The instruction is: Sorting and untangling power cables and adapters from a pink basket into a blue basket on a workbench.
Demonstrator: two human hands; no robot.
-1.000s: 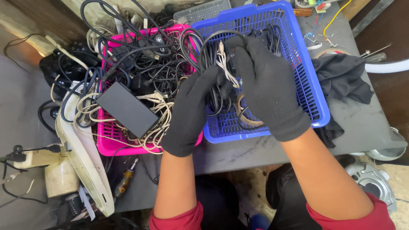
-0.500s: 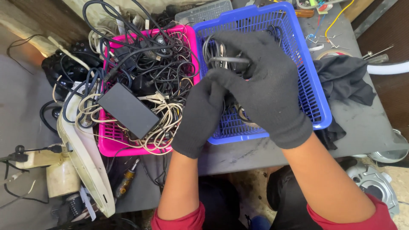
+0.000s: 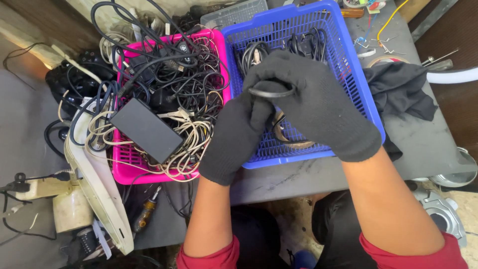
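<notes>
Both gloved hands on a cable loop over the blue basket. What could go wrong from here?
1. The black cable pinched between left hand and right hand runs down into the other cords in the blue basket; pulling may drag those up with it.
2. Thick gloves likely dull the grip, so the loop could slip.
3. The pink basket is heaped with tangled cables beside it; strays might snag across the rims.

Both hands [image 3: 279,109] grip cable [image 3: 271,92] — probably coiled.
</notes>
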